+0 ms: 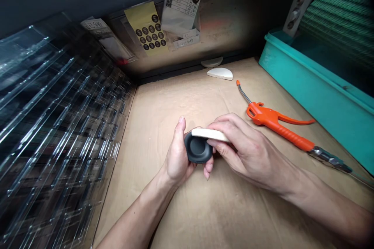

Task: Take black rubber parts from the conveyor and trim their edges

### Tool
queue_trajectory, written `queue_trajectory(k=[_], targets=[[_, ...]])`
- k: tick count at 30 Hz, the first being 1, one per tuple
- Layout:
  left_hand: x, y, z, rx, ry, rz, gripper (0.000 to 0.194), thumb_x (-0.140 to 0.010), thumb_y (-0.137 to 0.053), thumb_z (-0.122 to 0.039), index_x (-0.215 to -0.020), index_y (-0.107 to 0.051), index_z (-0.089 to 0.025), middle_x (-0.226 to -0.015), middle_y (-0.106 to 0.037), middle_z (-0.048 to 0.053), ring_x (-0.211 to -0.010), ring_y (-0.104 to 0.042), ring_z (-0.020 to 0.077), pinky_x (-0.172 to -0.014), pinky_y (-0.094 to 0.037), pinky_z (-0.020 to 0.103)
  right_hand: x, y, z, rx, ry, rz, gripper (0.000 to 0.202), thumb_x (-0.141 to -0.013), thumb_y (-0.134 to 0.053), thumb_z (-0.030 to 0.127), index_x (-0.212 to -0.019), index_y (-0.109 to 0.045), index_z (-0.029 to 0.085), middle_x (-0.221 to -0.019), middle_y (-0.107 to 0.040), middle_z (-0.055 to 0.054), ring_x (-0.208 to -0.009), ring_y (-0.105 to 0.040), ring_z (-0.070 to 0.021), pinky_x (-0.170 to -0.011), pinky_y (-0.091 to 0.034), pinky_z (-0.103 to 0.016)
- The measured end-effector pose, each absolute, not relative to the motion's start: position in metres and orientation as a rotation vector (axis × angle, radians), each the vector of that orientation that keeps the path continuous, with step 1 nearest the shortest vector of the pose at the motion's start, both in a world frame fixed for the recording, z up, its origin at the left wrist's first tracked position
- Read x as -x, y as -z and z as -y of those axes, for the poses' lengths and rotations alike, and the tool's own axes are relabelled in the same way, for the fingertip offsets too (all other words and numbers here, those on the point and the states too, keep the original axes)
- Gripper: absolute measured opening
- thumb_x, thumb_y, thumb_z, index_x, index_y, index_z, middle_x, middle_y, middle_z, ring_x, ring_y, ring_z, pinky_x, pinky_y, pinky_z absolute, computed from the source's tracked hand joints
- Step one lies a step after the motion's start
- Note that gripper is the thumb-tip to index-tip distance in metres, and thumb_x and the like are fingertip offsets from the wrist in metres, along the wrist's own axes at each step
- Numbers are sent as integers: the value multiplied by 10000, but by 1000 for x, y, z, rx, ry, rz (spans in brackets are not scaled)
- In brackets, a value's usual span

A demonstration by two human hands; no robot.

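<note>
My left hand (178,155) is wrapped round a small black cup-shaped part (198,148), its hollow side facing up towards me. In my right hand (245,144), a white half-round pad (209,134) is pinched between thumb and fingers. The pad's edge lies over the upper rim of the black part; whether they touch I cannot tell. Another white half-round pad (220,73) rests on the cardboard farther back, with a greyer one (212,62) behind it against the wall.
An orange air blow gun (271,120) with a metal hose fitting lies at the right. Behind it stands a teal bin (315,85). Clear plastic trays (58,132) are stacked along the left. Sticker sheets (149,31) and labelled bags hang on the back wall. Cardboard (163,101) covers the worktop.
</note>
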State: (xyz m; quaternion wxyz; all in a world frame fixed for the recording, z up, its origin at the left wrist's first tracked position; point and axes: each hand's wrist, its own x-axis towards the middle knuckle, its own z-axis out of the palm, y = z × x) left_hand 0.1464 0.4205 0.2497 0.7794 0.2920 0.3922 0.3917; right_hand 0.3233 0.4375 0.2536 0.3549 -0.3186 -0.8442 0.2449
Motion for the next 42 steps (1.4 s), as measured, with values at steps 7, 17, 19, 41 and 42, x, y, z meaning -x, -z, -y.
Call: queue_trajectory(k=[7, 17, 19, 41, 42], targets=[[-147, -248, -421, -491, -871, -757, 803, -893, -144, -812, -712, -568, -154, -486, -553, 50, -390, -559, 191, -322, -444, 276, -321, -256, -433, 746, -738, 2215, 218, -1011, -494, 161, -1200, -601, 178, -1161, -552, -55, -828, -619, -130, -709, -547, -284], [-147, -249, -420, -475, -871, -757, 815, -905, -139, -801, -730, -584, -141, -505, -543, 43, -374, -515, 157, -324, -468, 269, -328, -260, -435, 707, -795, 2292, 199, -981, -540, 153, -1128, -658, 213, -1045, -584, -21, -791, -592, -132, -728, -533, -282], [-147, -248, -421, -482, -870, -762, 811, -901, -149, -804, -730, -584, -142, -505, -544, 48, -385, -521, 162, -328, -474, 276, -327, -258, -433, 742, -707, 2283, 223, -985, -523, 154, -1162, -651, 203, -1098, -572, -37, -781, -596, -129, -708, -535, -275], [-148, -249, -421, -537, -940, -803, 780, -941, -137, -750, -780, -603, -146, -488, -553, 46, -397, -551, 185, -345, -421, 267, -323, -261, -430, 770, -693, 2282, 197, -988, -497, 160, -1104, -656, 180, -1029, -604, -45, -797, -602, -153, -714, -512, -276], [-148, -248, -421, -536, -939, -793, 775, -941, -143, -751, -760, -594, -148, -492, -549, 43, -402, -549, 178, -350, -423, 261, -322, -261, -430, 786, -668, 2259, 209, -989, -494, 157, -1125, -651, 172, -1043, -603, -48, -801, -607, -153, -709, -516, -277]])
